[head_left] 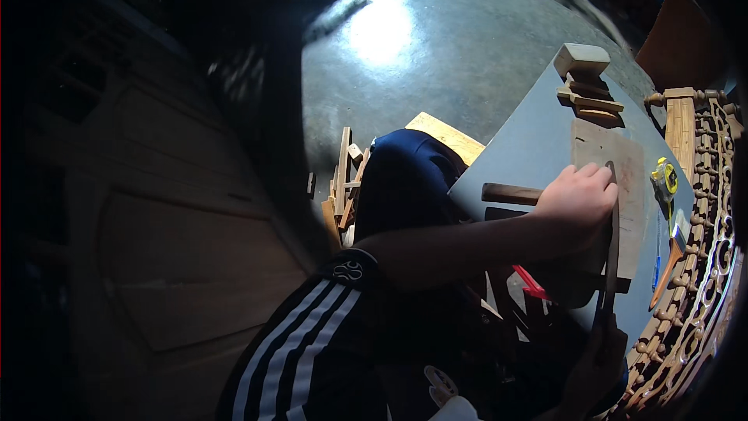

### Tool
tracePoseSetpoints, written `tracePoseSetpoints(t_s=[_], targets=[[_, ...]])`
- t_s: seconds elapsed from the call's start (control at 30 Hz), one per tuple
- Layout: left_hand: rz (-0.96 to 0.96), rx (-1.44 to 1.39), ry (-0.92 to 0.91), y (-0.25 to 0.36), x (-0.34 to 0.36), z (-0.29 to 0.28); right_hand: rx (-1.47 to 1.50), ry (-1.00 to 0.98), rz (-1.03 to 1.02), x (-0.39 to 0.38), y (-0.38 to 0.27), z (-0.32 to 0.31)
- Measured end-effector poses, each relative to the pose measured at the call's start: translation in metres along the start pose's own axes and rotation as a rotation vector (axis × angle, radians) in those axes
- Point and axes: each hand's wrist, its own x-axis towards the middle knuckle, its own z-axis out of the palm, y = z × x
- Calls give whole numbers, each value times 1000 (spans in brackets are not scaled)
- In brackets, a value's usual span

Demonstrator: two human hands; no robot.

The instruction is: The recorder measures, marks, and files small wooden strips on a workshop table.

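My left hand [576, 199] is closed at the upper end of a long, narrow, slightly curved dark strip [612, 242], which looks like wood. It is above a grey-blue board [522, 136]. A short brown wooden piece [510, 193] sticks out to the left from beside my left hand, its other end hidden. Lower down, my right hand [598, 351] is in deep shadow and appears closed around the strip's near end; its fingers show only in part. Under the strip lies a flat, pale brown sheet [631, 187], partly covered by my hand.
Wooden offcuts [594, 101] and a pale block [583, 57] sit at the board's far end. To the right are a yellow tape measure [665, 177], a brush [672, 261] and carved openwork wood [701, 226]. Scrap wood [343, 179] lies left of my knee [405, 171].
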Motion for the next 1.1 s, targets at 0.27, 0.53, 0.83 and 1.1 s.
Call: tracePoseSetpoints(t_s=[0.27, 0.53, 0.83, 1.1], targets=[[-54, -185, 13, -24, 11, -11, 163, 87, -214, 54, -33, 42], [-10, -165, 1, -28, 18, -11, 47, 124, -186, 16, -15, 25], [-82, -261, -54, -16, -41, -70, 153, 113, -250, 71, -26, 59], [-23, -356, -54, -55, 45, 19, 115, 144, -261, 72, -19, 51]])
